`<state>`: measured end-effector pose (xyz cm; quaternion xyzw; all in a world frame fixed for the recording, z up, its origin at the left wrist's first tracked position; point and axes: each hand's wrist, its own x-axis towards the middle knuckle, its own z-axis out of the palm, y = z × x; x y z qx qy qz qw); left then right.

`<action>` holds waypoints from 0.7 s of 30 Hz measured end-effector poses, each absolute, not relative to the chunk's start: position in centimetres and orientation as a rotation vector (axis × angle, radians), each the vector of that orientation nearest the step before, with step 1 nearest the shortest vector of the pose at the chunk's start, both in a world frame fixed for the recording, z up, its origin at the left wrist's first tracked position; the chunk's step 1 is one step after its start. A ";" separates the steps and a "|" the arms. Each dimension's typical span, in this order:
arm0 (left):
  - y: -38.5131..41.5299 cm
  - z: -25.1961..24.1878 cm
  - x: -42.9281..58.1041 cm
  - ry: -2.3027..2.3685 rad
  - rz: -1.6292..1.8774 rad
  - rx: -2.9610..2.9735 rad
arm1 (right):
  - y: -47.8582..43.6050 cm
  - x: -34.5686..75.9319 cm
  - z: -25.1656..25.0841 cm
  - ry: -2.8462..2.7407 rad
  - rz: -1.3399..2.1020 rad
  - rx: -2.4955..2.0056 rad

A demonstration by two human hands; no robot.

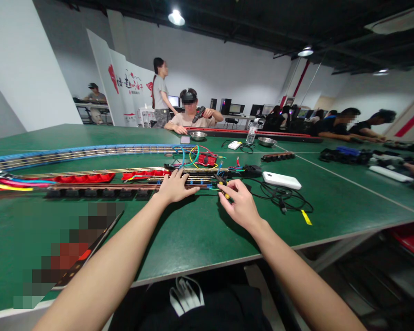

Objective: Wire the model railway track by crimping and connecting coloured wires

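My left hand (174, 187) lies with fingers spread over a long strip of track (103, 187) with copper-coloured rails and black supports. My right hand (241, 202) is closed at the strip's right end, thumb and forefinger at a small black-and-yellow tool (227, 195). The tool's kind is unclear, as the fingers partly cover it. Green and blue wires (214, 187) show beside it. Behind my hands run more gold-coloured rails with red holders (84, 178), loose coloured wires and a red block (207, 160).
A white power bank (282, 180) and a coiled black cable (286, 197) lie to the right. A curved blue track (72, 152) stretches left. Farther back stand metal bowls (198, 135) and a water bottle (251, 132). Across the green table (179, 248), a person holds a power drill (198, 114).
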<state>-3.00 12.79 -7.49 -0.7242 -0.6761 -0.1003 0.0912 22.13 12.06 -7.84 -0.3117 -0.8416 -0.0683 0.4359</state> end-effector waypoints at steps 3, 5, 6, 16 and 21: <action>12.9 -7.6 -3.0 -2.014 -0.296 -2.142 | 12.0 22.2 -7.7 -2.110 -0.030 -0.823; 12.9 -7.6 -3.0 -2.017 -0.292 -2.140 | 11.9 22.2 -7.6 -2.149 0.065 -0.820; 12.9 -7.7 -3.1 -2.017 -0.291 -2.140 | 11.9 22.2 -7.6 -2.165 0.104 -0.812; 12.9 -7.6 -3.1 -2.012 -0.280 -2.147 | 11.9 22.1 -7.1 -1.929 0.849 -0.919; 13.0 -7.8 -3.2 -1.991 -0.287 -2.133 | 12.2 22.2 -6.3 -1.456 1.412 -0.860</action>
